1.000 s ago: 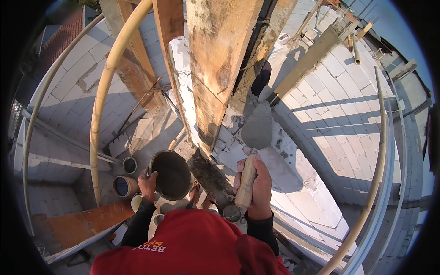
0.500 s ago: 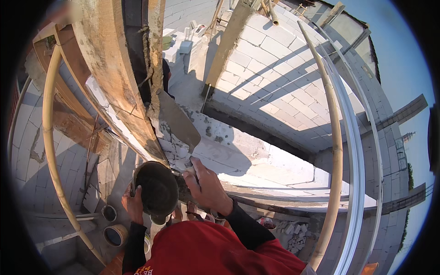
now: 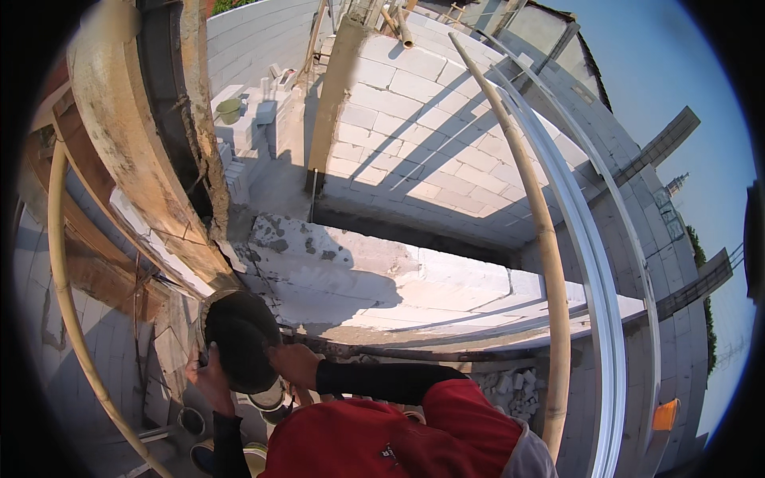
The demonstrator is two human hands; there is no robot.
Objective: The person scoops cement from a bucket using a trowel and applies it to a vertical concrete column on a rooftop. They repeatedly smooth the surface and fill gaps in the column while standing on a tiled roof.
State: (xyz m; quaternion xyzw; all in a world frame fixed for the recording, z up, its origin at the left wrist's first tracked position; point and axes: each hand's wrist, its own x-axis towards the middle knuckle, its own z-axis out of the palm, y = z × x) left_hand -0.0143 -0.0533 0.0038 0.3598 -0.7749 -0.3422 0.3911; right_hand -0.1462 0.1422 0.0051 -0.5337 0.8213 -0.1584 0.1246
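Observation:
A dark bucket (image 3: 239, 334) with dark contents sits low at the left of the view, just below a stained timber post (image 3: 119, 95). My left hand (image 3: 209, 374) grips its near left side, thumb over the rim. My right hand (image 3: 291, 362) is at the bucket's right side, fingers curled round what looks like the trowel's handle; the blade is hidden in the dark of the bucket. Just above them runs a white block wall top (image 3: 374, 287) with grey mortar blobs (image 3: 271, 231).
A bamboo pole (image 3: 68, 311) curves at the left; another (image 3: 546, 255) rises at the right beside metal rails (image 3: 606, 334). A block wall (image 3: 422, 135) with a grey column (image 3: 331, 103) stands beyond. A green bucket (image 3: 229, 111) rests among blocks; rubble (image 3: 514, 390) lies below.
The view has swung to the right. My right hand with the trowel has moved from over the wall top leftward into the bucket. My left hand still holds the bucket.

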